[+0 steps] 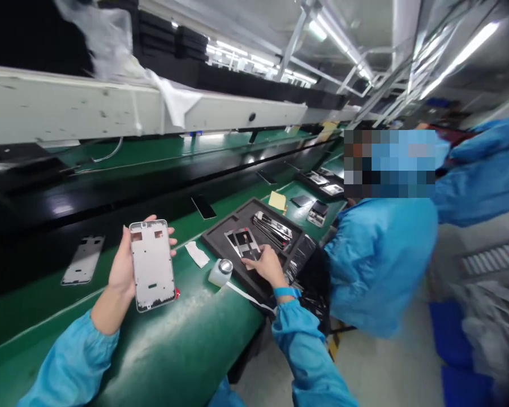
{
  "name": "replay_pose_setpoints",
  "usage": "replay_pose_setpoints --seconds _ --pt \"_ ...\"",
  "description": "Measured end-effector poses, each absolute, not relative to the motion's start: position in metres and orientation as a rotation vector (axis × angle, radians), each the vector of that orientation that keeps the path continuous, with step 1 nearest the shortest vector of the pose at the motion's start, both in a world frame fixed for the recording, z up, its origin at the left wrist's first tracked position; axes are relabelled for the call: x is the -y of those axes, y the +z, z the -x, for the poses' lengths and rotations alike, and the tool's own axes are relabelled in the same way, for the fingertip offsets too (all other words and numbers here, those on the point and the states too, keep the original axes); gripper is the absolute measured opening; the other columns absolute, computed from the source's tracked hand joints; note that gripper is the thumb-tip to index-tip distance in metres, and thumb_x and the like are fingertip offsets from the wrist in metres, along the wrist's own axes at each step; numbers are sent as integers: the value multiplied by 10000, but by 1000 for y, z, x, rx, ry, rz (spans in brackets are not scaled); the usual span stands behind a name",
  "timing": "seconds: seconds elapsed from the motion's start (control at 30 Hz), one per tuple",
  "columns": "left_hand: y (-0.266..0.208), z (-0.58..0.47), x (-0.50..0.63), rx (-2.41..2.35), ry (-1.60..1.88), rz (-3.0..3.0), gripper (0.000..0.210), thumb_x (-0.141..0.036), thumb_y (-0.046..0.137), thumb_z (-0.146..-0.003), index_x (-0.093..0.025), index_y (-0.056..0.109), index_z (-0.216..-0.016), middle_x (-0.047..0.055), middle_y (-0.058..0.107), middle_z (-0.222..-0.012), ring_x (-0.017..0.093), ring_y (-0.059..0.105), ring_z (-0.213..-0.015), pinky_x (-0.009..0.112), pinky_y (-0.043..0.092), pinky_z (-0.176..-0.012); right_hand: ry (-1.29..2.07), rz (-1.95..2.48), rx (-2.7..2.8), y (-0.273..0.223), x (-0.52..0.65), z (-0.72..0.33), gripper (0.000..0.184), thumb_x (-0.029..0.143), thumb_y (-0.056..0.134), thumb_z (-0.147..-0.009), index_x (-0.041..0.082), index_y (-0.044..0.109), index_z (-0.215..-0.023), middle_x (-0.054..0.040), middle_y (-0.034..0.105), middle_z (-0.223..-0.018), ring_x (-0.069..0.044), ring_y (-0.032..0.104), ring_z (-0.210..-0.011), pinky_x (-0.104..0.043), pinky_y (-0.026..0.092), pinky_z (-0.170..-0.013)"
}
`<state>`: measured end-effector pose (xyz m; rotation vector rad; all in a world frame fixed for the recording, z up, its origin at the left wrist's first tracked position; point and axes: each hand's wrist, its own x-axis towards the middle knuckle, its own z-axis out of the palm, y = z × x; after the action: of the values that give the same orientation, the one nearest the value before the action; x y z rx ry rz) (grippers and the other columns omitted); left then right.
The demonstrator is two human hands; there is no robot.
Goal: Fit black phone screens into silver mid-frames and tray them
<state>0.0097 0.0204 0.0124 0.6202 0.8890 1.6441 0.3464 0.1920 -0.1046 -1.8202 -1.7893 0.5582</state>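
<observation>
My left hand (123,263) is closed around the edges of a pale phone frame (152,268), with its flat inner face toward me and small cutouts at the top. Over a black foam tray (212,236), my right hand (268,265) pinches the near edge of a phone screen panel (246,243), which is dark and silver. Part of that panel is hidden by the fingers. Beside it in the tray, several more phone parts (274,229) stand in a tight row. A blue band circles my right wrist.
A dispenser bottle (221,272) and a white wipe (197,254) lie left of the tray. Another phone frame (83,260) and a dark phone screen (203,207) rest farther back. A co-worker in blue (377,265) sits close on the right, near black plastic wrap (301,257).
</observation>
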Motion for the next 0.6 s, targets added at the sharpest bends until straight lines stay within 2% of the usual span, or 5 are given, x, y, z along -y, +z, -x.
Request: replay_pose_setpoints --seconds 0.07,0.17,0.3,0.5,0.6 --pt "18 -10 -10 -842 1582 -662 683 -765 385 -1020 -274 620 -1433 113 772 -1261 304 782 -945 499 655 -843 662 1780 1792 -85 -200 -345 408 419 900 -636 198 607 -814 -24 606 -701 -256 620 -732 -346 487 -702" --pt "24 -13 0 -718 1538 -671 681 -773 401 -1011 -272 643 -1403 108 757 -1309 285 779 -843 451 648 -747 798 1650 1800 -50 -201 -346 470 593 818 -702 238 515 -651 35 487 -525 -175 506 -525 -302 421 -539" --pt "23 -25 14 -490 1366 -639 727 -800 489 -973 -253 623 -1434 143 808 -1131 278 784 -851 353 618 -683 848 1451 1749 -12 -158 -341 636 855 595 -773 219 579 -751 2 545 -562 -180 522 -493 -296 427 -464" --pt "7 -63 18 -343 1126 -693 941 -774 486 -999 -154 295 -1682 197 807 -1070 280 785 -868 364 601 -801 965 958 1787 -29 -54 -276 484 674 684 -932 204 674 -817 -38 708 -771 -216 671 -745 -321 589 -703" --pt "0 -68 14 -488 1148 -811 931 -769 454 -1013 -130 313 -1675 180 802 -1027 274 764 -850 372 592 -817 938 866 1640 -30 -36 -253 437 614 578 -1044 200 714 -1075 -83 771 -1022 -238 736 -921 -363 619 -847"
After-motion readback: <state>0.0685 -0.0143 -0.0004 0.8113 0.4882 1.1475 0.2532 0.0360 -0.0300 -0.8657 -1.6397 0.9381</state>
